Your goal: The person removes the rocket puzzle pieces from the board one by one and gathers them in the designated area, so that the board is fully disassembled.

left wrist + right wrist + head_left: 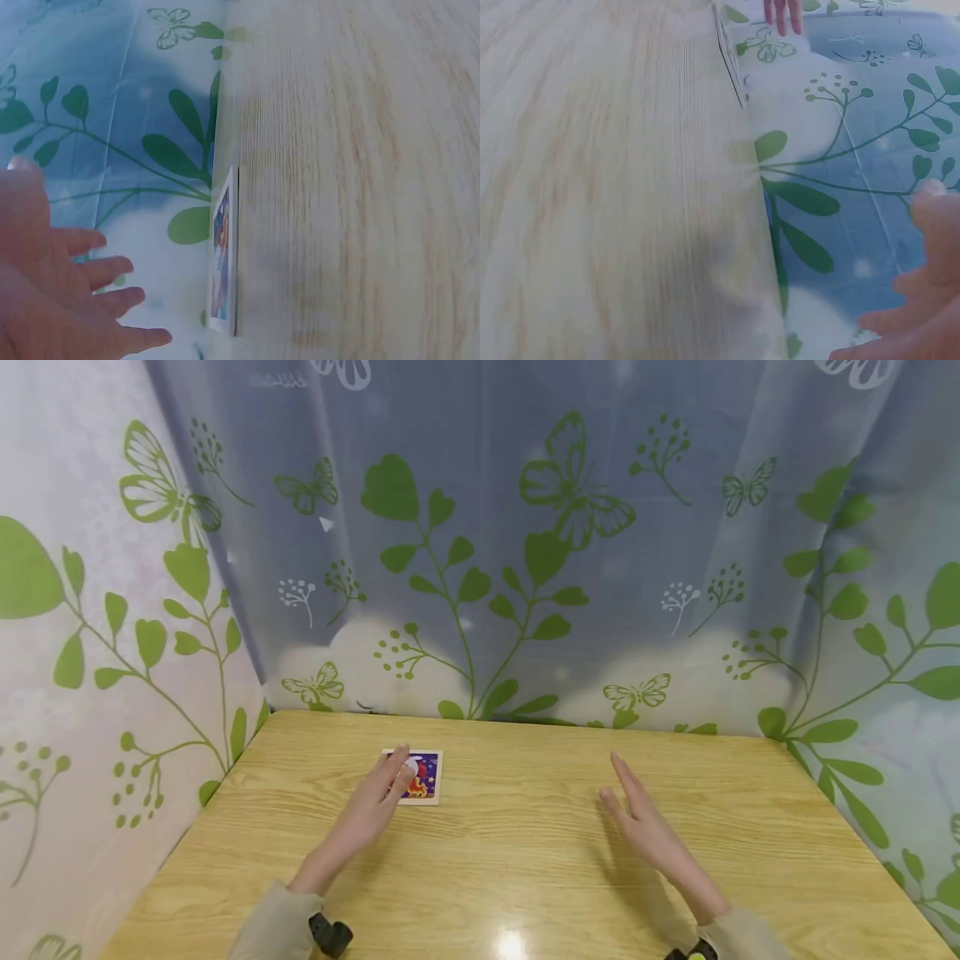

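Two bare hands of mine reach forward over the wood-grain counter (517, 835) in the head view: my left hand (371, 797) slants across the white-bordered picture panel (429, 783), hiding its left part, while my right hand (648, 831) hangs well to the right, thumb parted from straight fingers (628, 774). From the left wrist, my left fingers are spread apart, clear of the panel lying flat on the counter. From the right wrist, my right fingers stretch in from the lower corner; their spacing I cannot tell.
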A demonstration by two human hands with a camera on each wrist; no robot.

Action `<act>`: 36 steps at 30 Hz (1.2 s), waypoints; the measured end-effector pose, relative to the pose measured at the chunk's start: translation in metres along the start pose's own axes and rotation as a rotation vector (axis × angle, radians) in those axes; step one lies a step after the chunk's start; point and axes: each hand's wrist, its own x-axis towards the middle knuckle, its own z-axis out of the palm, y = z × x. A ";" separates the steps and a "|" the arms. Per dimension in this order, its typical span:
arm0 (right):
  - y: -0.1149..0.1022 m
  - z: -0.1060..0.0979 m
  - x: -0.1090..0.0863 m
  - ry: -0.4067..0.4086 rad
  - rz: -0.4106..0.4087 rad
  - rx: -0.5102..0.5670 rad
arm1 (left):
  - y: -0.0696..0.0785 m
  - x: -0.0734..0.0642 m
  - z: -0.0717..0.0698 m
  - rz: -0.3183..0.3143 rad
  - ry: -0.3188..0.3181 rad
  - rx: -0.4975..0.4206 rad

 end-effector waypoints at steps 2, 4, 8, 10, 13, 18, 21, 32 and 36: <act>0.000 0.002 0.003 -0.015 0.035 0.088 | -0.004 0.002 -0.002 -0.050 -0.001 -0.061; -0.001 0.005 0.006 -0.024 0.077 0.162 | -0.008 0.003 -0.004 -0.109 0.006 -0.096; -0.003 0.013 0.015 -0.017 0.136 0.261 | -0.016 0.005 -0.007 -0.203 0.069 -0.121; -0.003 0.018 0.020 -0.011 0.147 0.295 | -0.021 0.007 -0.009 -0.240 0.106 -0.133; -0.005 0.026 0.027 -0.014 0.162 0.333 | -0.029 0.010 -0.011 -0.276 0.153 -0.160; -0.009 0.040 0.036 -0.021 0.171 0.395 | -0.043 0.017 -0.013 -0.293 0.173 -0.250; -0.013 0.048 0.040 -0.023 0.182 0.431 | -0.050 0.020 -0.014 -0.305 0.165 -0.312; -0.023 0.074 0.054 -0.027 0.193 0.576 | -0.060 0.032 -0.019 -0.333 0.125 -0.409; -0.028 0.081 0.061 -0.032 0.201 0.604 | -0.060 0.034 -0.020 -0.359 0.110 -0.410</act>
